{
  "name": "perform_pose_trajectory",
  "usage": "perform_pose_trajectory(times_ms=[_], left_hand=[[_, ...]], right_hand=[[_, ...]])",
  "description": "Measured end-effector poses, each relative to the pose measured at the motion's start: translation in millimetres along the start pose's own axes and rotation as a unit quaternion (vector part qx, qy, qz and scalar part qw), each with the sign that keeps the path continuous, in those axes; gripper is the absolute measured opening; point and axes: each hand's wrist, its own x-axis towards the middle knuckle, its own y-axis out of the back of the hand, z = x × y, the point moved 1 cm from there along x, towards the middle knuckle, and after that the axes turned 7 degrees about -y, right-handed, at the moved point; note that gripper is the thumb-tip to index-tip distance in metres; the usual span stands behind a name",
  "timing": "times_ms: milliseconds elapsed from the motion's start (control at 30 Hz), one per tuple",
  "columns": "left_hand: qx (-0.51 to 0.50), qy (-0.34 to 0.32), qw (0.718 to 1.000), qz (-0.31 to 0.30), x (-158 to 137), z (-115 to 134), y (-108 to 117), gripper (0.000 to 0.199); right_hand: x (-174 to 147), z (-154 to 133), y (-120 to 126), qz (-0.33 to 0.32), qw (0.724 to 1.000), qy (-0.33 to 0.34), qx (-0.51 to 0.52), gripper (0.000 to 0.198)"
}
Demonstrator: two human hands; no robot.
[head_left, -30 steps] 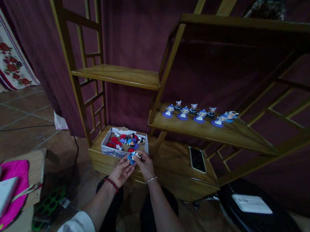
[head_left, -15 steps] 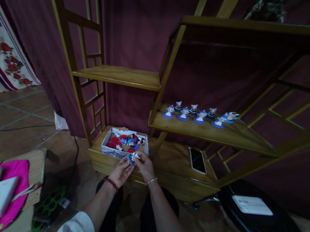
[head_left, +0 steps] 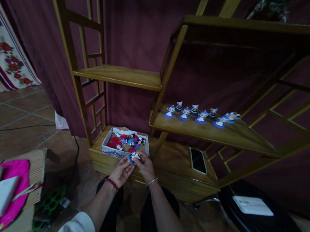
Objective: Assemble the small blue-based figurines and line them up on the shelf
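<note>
Between my two hands is a small figurine (head_left: pixel 134 157) with blue and white parts, held just in front of a box. My left hand (head_left: pixel 121 172), with a red bead bracelet at the wrist, grips it from the left. From the right, the fingers of my right hand (head_left: pixel 145 165) close on the same figurine; a silver bangle circles that wrist. The open cardboard box (head_left: pixel 110 152) holds several figurines with red, blue and black parts. On the shelf to the right, more figurines (head_left: pixel 202 117) stand in two rows, white-and-purple ones in front and dark ones behind.
A wooden shelf unit (head_left: pixel 118 76) fills the middle and right. A phone-like dark tablet (head_left: pixel 197 160) lies on its lower board. At left a low table carries a white power bank (head_left: pixel 0 198) on pink cloth. A black stool (head_left: pixel 237 205) stands at lower right.
The view has shifted very slightly. Both hands keep the figurine in nearly the same place, and the figurines on the shelf have not moved.
</note>
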Motion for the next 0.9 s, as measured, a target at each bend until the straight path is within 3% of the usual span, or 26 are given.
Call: perform_pose_trajectory(times_ms=[400,900], left_hand=[[0.025,0.009,1.000,0.007,-2.7,1.6,-2.3,0.028],[0.032,0.002,0.999,0.010,-4.4,1.9,-2.7,0.026]], right_hand=[[-2.9,-5.7,-0.8,-0.006,0.999,0.036,-0.017,0.023],[-0.9,-1.9,1.3,0.004,0.998,0.034,-0.061,0.023]])
